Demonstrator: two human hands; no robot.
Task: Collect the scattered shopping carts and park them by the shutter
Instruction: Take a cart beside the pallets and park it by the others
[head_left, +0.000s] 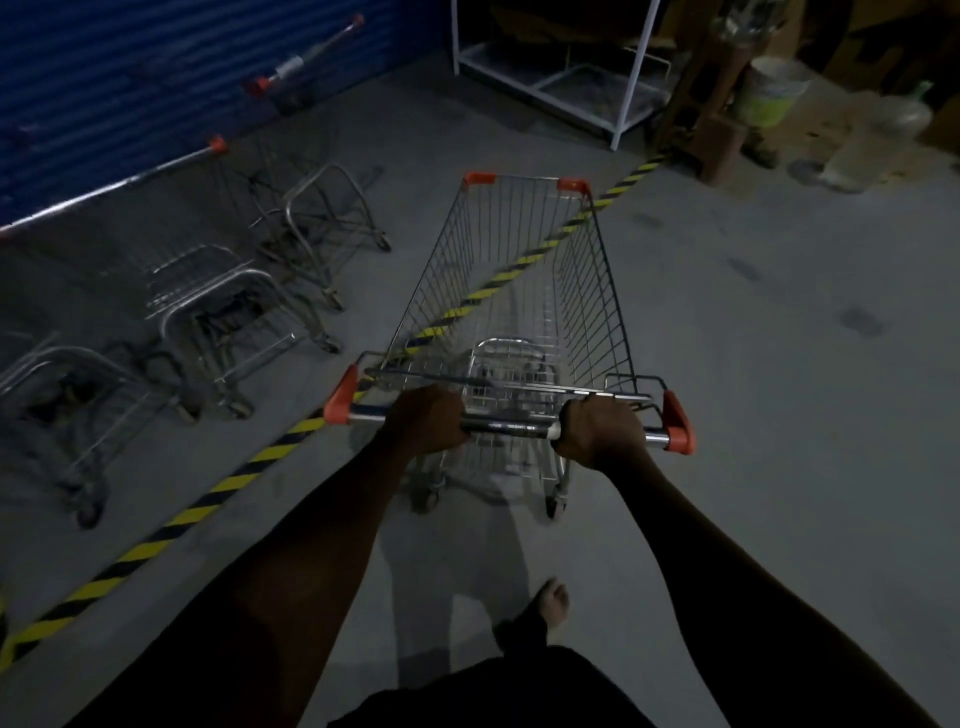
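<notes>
Gripping the handle bar (506, 428) of a shopping cart (519, 332) with both hands, and yeah, the light in here is pretty dim. Closest to me is my bare foot (553, 605) on the grey concrete floor (779, 415), just behind the cart's rear wheels. My left hand (427, 421) is wrapped round the bar left of centre with the fingers curled over the top. My right hand (600, 428) is clamped round it right of centre, near the orange end cap (678, 423).

The cart sits right in front of me, straddling a yellow-and-black striped tape line (156, 535) that runs diagonally across the floor and shows through the wire basket. Its nose points up and away from me.

Off to my left, on the far side of the tape, a row of parked carts (228, 306) stands along the blue shutter (156, 78); they're blurry, so I can't say exactly how many. Past the front of my cart is a white metal rack (635, 73). Further right are a pale bucket (774, 91) and a big clear bottle (883, 130).
</notes>
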